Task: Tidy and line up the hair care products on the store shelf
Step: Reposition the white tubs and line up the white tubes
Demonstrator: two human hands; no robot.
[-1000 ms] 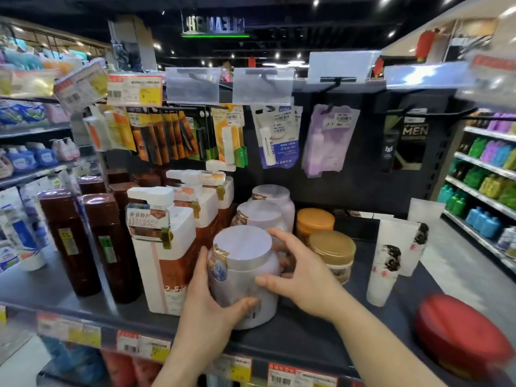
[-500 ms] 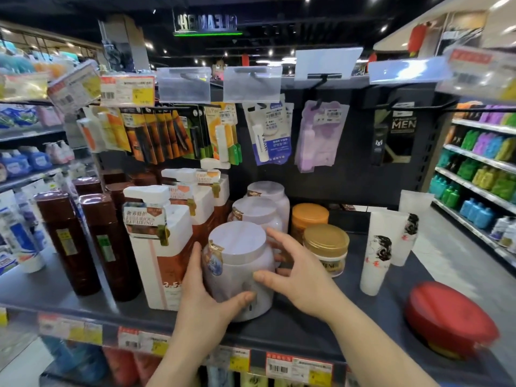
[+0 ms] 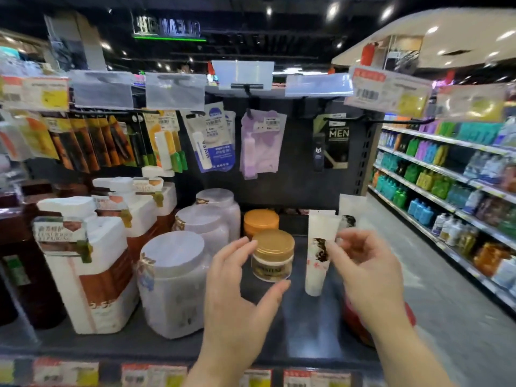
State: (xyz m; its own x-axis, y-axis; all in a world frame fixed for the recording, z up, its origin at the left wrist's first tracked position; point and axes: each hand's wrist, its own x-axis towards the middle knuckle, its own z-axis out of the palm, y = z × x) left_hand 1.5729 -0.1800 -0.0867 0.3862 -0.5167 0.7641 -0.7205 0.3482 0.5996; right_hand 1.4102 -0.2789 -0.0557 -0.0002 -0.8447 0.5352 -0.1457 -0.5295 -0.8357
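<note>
A small gold-lidded jar (image 3: 273,255) stands mid-shelf, with an orange-lidded jar (image 3: 261,221) behind it. My left hand (image 3: 237,289) hovers open just left of and in front of the gold-lidded jar, thumb and fingers spread around it without clear contact. My right hand (image 3: 365,272) is open beside a white upright tube (image 3: 318,258), fingertips near its printed face. A large white-lidded tub (image 3: 173,283) stands at the shelf front to the left, free of both hands, with two like tubs (image 3: 205,227) lined behind it.
White and brown pump bottles (image 3: 92,263) and dark brown bottles (image 3: 16,261) fill the left of the dark shelf (image 3: 310,331). A red round object (image 3: 354,322) sits under my right wrist. Hanging packets (image 3: 212,141) line the back panel. An aisle shelf (image 3: 446,191) runs at right.
Both hands let go of the large white-lidded tub and moved right: the left to the gold-lidded jar, the right to the white tube. The view also shifted right.
</note>
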